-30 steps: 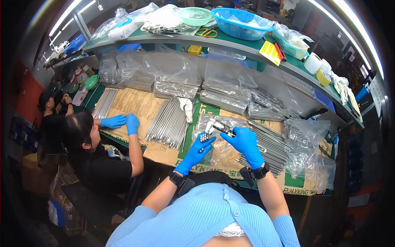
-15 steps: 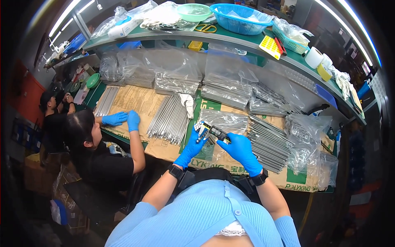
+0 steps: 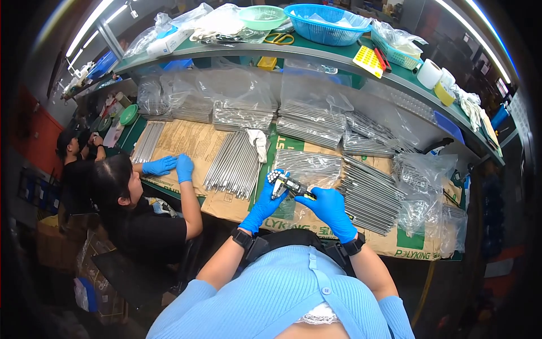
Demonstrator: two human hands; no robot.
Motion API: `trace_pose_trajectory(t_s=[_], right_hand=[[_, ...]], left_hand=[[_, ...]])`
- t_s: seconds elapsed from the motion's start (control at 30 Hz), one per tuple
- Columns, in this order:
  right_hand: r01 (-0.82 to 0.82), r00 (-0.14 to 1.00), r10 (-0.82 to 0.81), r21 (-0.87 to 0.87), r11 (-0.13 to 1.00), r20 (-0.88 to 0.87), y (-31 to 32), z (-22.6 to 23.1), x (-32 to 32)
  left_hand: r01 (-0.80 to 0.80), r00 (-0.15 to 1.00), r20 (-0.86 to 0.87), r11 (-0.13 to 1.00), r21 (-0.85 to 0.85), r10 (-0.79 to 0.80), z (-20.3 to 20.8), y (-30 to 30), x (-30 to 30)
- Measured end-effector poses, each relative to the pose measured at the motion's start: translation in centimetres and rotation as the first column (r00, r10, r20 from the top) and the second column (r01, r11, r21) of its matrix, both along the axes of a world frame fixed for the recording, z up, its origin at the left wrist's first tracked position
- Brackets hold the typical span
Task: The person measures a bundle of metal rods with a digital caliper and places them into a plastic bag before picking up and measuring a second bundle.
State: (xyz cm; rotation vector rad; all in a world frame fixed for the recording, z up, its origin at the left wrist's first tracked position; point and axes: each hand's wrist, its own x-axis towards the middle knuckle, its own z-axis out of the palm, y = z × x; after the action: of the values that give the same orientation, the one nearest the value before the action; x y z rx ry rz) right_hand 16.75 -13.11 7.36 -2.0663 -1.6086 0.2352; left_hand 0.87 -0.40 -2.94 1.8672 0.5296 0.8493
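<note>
My left hand (image 3: 264, 204), in a blue glove, is wrapped round a bundle of thin metal rods (image 3: 275, 176), whose round ends face up toward me. A caliper (image 3: 293, 185) with a dark body is gripped in my blue-gloved right hand (image 3: 331, 211). Its jaws lie beside the rod ends, close to my left fingers; whether they touch a rod is too small to tell. Under my hands is a plastic-wrapped batch of rods (image 3: 309, 162). Loose rods lie in a row to the left (image 3: 232, 164), and more rods (image 3: 370, 195) are beside my right hand.
Bagged rod stacks (image 3: 310, 125) line the back of the bench under a shelf (image 3: 237, 50) that carries baskets and tape rolls. A white glove (image 3: 258, 146) rests on the left rods. At left, a co-worker's blue-gloved hands (image 3: 172, 166) are on the brown paper (image 3: 186, 138).
The caliper has turned slightly and its jaws have shifted a little lower beside the bundle. More of the rod ends shows above my left fingers. Both hands keep their hold.
</note>
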Motion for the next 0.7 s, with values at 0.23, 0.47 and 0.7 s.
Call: trace_pose_trajectory(t_s=[0.23,0.47,0.7], right_hand=[[0.023,1.000,-0.023,-0.013,1.000,-0.020,0.1,0.0,0.1],[0.046,0.999,-0.045,-0.082,0.996,0.005,0.0,2.3,2.5],[0.081,0.990,-0.071,-0.079,0.994,0.122,0.2,6.9,5.7]], left_hand=[[-0.037,0.998,0.057,0.997,-0.069,0.041,-0.2,0.1,0.4],[-0.001,0.996,-0.088,0.980,0.197,0.019,1.3,-0.2,-0.3],[0.052,0.997,-0.046,0.997,-0.053,-0.055,2.4,1.0,-2.2]])
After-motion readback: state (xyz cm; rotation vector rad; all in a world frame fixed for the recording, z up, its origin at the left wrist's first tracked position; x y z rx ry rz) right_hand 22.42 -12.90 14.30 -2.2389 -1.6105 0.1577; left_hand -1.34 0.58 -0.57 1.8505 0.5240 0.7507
